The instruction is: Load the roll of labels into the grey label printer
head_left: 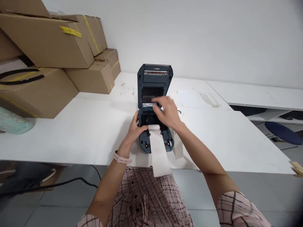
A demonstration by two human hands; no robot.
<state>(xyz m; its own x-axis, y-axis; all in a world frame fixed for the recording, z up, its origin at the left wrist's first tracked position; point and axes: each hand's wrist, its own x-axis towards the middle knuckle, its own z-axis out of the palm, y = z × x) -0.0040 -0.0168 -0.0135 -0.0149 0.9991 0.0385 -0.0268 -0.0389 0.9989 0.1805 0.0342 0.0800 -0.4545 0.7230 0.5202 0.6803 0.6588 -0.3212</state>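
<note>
A dark label printer [143, 142] stands near the table's front edge with its lid [155, 80] tipped up and back. Inside it sits a small roll of white label paper [153, 127], and its strip [159, 154] runs out over the front and hangs past the table edge. My left hand [134, 128] grips the printer's left side, fingers outside and thumb over the rim beside the roll. Above the right half of the open printer hovers my right hand [168, 112], holding nothing, with thumb and forefinger apart.
Cardboard boxes [59, 44] are stacked at the left against the wall. A pale green object [16, 121] lies at the table's left. Another paper strip [178, 146] is right of the printer. A blue stool [282, 132] stands beyond the white table [224, 138], at right.
</note>
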